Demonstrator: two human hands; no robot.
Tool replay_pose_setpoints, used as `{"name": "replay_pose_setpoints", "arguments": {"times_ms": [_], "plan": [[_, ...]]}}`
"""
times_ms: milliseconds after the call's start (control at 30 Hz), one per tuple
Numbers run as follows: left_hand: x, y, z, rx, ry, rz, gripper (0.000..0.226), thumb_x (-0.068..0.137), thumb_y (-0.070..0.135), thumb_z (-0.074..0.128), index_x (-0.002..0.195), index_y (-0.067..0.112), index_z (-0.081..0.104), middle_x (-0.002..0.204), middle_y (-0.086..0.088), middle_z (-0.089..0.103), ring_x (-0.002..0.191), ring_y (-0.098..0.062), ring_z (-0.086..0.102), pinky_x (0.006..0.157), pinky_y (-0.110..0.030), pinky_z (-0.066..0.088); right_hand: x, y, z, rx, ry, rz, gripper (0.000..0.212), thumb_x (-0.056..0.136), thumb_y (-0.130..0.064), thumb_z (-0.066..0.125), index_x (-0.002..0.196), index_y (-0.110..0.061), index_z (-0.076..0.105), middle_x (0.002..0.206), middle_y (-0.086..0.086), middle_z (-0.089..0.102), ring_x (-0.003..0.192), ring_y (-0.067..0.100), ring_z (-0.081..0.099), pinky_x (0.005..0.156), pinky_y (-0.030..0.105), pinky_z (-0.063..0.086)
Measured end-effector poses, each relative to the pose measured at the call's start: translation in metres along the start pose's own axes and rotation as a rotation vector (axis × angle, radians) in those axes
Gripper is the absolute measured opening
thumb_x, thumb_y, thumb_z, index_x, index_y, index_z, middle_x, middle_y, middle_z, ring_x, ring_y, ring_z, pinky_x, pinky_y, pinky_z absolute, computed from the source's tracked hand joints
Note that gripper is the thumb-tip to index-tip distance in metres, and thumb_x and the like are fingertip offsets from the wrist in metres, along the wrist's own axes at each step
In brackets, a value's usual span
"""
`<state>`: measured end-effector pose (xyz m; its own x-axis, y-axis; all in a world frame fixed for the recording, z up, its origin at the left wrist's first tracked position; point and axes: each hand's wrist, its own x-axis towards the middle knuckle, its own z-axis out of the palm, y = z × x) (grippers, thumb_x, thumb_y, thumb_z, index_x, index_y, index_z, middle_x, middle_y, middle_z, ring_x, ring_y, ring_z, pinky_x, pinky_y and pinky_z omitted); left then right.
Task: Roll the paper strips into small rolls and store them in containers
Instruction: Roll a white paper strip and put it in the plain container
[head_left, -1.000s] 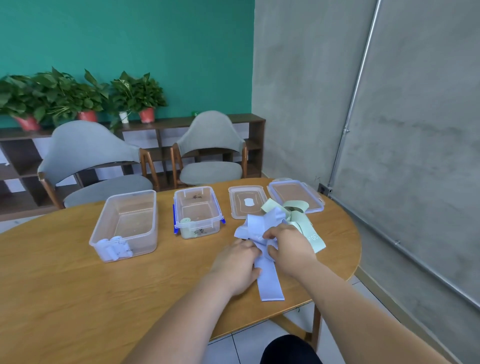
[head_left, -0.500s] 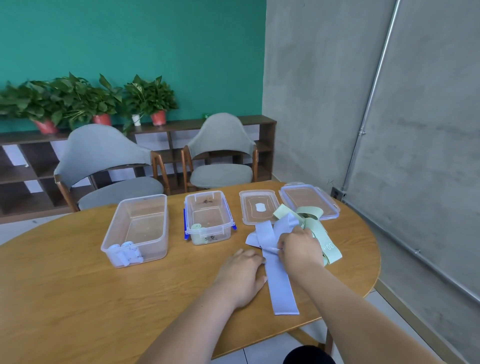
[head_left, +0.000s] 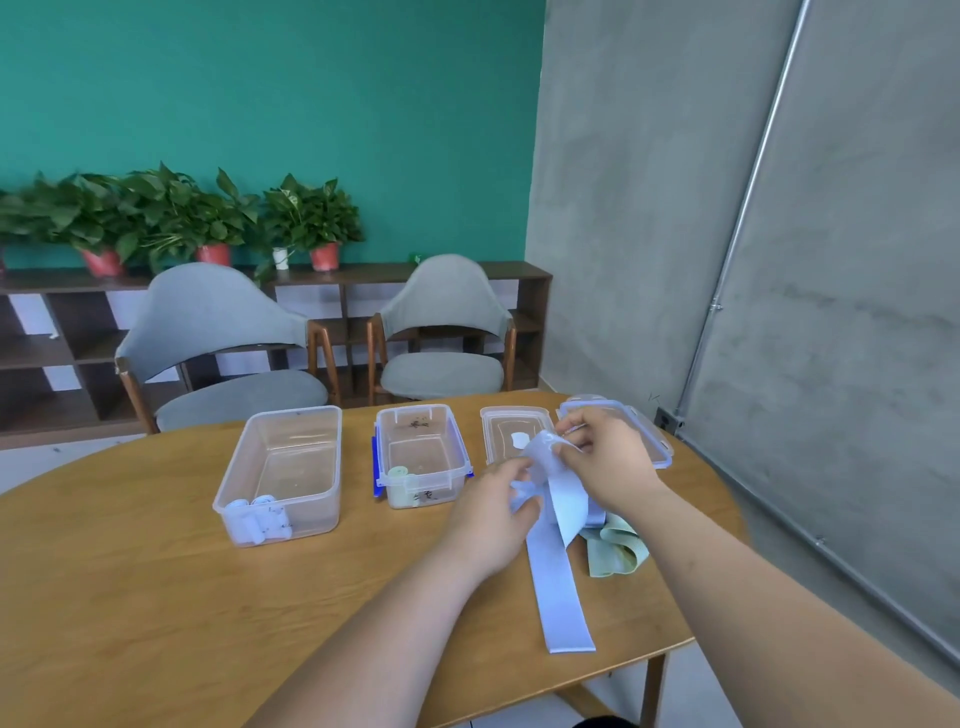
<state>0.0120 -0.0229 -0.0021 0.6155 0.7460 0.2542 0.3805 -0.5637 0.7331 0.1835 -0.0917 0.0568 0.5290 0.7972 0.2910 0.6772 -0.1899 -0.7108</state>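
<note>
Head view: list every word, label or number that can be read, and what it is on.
No text reads clearly.
On the small container, near and far walls: dark handwritten marks, too blurred to read.
On the lid: a white sticker, nothing legible.
On the blue strip: no print visible.

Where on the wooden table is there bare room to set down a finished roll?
Bare wooden tabletop spreads left of and before the large clear plastic container, up to the left hand. Crowded rightward: right hand, light blue paper strip, pale green strips, clear lids.
</note>
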Motion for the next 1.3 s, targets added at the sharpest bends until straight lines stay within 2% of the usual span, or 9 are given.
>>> {"name": "replay_pose_setpoints", "arguments": {"times_ms": [400,500,600,700,833,933,1033,1200,1300], "plan": [[0.007,0.047,-0.041,-0.376,0.171,0.013,0.045,0.097,0.021,0.073,0.140,0.028,0.060,0.110,0.012,0.070,0.089,-0.002,0.065,0.084,-0.016,0.052,-0.014,-0.057,-0.022,0.216,-0.018,-0.211,0.043,0.077,0.008,0.075,0.101,-0.028,0.076,0.096,-0.011,0.077,0.095,0.005,0.072,0.086,0.023,0.057],[0.011,0.050,-0.054,-0.343,0.175,-0.001,0.049,0.097,0.019,0.073,0.142,0.028,0.057,0.111,0.009,0.067,0.084,-0.002,0.060,0.079,-0.013,0.048,-0.010,-0.069,-0.030,0.120,0.053,-0.238,0.048,0.077,0.014,0.063,0.098,-0.028,0.076,0.095,-0.015,0.076,0.092,-0.001,0.069,0.078,0.006,0.049],[0.014,0.050,-0.065,-0.330,0.186,-0.018,0.051,0.096,0.021,0.073,0.144,0.029,0.056,0.110,0.011,0.065,0.081,-0.002,0.061,0.080,-0.022,0.054,-0.004,-0.081,-0.038,-0.012,0.126,-0.259,0.047,0.077,0.012,0.055,0.096,-0.026,0.076,0.091,-0.015,0.073,0.089,0.006,0.069,0.072,-0.001,0.042],[0.016,0.047,-0.072,-0.284,0.194,-0.033,0.052,0.096,0.025,0.073,0.144,0.032,0.055,0.112,0.012,0.064,0.084,-0.007,0.061,0.085,-0.033,0.058,0.004,-0.088,-0.048,-0.032,0.180,-0.272,0.048,0.079,0.012,0.054,0.102,-0.023,0.076,0.096,-0.009,0.073,0.092,0.011,0.068,0.073,-0.001,0.040],[0.015,0.042,-0.074,-0.247,0.165,-0.057,0.051,0.095,0.027,0.073,0.143,0.032,0.055,0.113,0.011,0.062,0.084,-0.007,0.059,0.085,-0.032,0.056,0.009,-0.088,-0.057,-0.020,0.212,-0.255,0.045,0.080,0.008,0.057,0.103,-0.025,0.076,0.101,-0.006,0.073,0.091,0.011,0.067,0.083,0.018,0.051],[0.014,0.039,-0.071,-0.256,0.138,-0.083,0.052,0.093,0.030,0.076,0.141,0.035,0.056,0.113,0.012,0.060,0.085,-0.009,0.058,0.075,-0.032,0.055,0.010,-0.094,-0.061,0.024,0.230,-0.254,0.043,0.082,0.008,0.060,0.101,-0.027,0.075,0.102,-0.010,0.070,0.088,-0.005,0.062,0.073,0.000,0.042],[0.016,0.039,-0.068,-0.247,0.149,-0.085,0.046,0.091,0.029,0.076,0.134,0.037,0.060,0.111,0.014,0.060,0.083,-0.010,0.060,0.066,-0.034,0.053,0.011,-0.101,-0.064,0.118,0.273,-0.259,0.044,0.082,0.009,0.060,0.103,-0.026,0.076,0.104,-0.012,0.069,0.086,-0.008,0.063,0.070,-0.002,0.042],[0.015,0.044,-0.059,-0.139,0.130,0.030,0.017,0.090,0.032,0.076,0.105,0.032,0.067,0.096,0.011,0.067,0.079,-0.010,0.061,0.081,-0.034,0.057,0.017,-0.106,-0.065,0.210,0.272,-0.229,0.039,0.081,0.005,0.067,0.099,-0.028,0.076,0.099,-0.015,0.073,0.084,-0.007,0.065,0.067,0.002,0.044],[0.007,0.036,-0.046,0.037,0.013,0.021,0.017,0.090,0.035,0.076,0.102,0.031,0.063,0.098,0.012,0.067,0.088,-0.011,0.064,0.084,-0.035,0.057,0.017,-0.103,-0.060,0.264,0.283,-0.186,0.036,0.081,0.001,0.067,0.098,-0.029,0.077,0.094,-0.017,0.074,0.084,-0.007,0.066,0.065,0.003,0.045]]}}
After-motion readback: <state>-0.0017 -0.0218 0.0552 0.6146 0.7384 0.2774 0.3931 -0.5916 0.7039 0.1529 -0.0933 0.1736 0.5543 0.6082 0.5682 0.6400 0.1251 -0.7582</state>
